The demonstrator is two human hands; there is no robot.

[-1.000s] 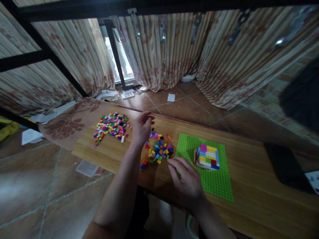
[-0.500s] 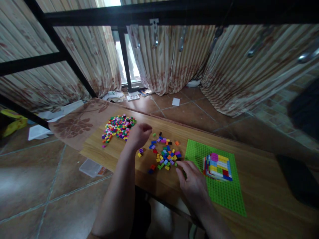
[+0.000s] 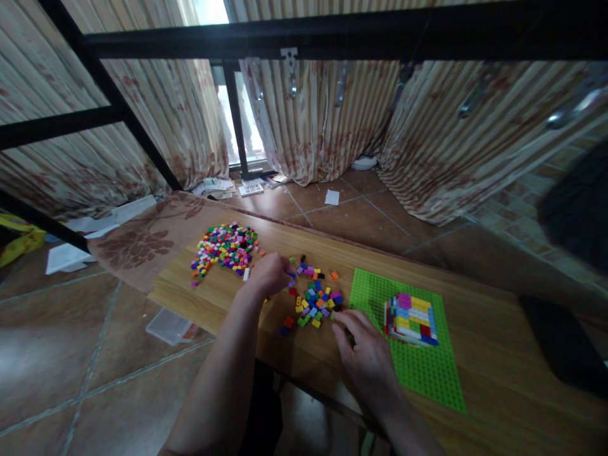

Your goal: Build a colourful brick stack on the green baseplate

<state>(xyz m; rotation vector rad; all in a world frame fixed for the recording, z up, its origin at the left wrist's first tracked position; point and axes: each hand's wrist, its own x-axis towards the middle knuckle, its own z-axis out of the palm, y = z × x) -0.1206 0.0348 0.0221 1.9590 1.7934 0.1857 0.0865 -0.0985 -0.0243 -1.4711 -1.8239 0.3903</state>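
My left hand (image 3: pixel 270 277) is curled closed over the table, its fingertips at the left side of a loose group of toy building bricks (image 3: pixel 312 302), beside a blue one. What its fingers hold, if anything, is hidden. At the right side of that same group rests my right hand (image 3: pixel 365 347), its thumb and index finger apart and its fingertips close to a small green brick. A layered, multicoloured brick block (image 3: pixel 411 320) stands on the green baseplate (image 3: pixel 427 373), just beyond my right hand.
A larger pile of small mixed bricks (image 3: pixel 225 247) lies on the wooden table (image 3: pixel 209 297) at the left. A dark flat object (image 3: pixel 563 345) lies at the right end. A clear plastic box (image 3: pixel 168 326) is on the floor. A black metal frame (image 3: pixel 332 43) crosses above.
My left hand has moved slightly right and down, toward the blue bricks at the group's left side. A white brick now shows beside its wrist. My right hand is almost unchanged.
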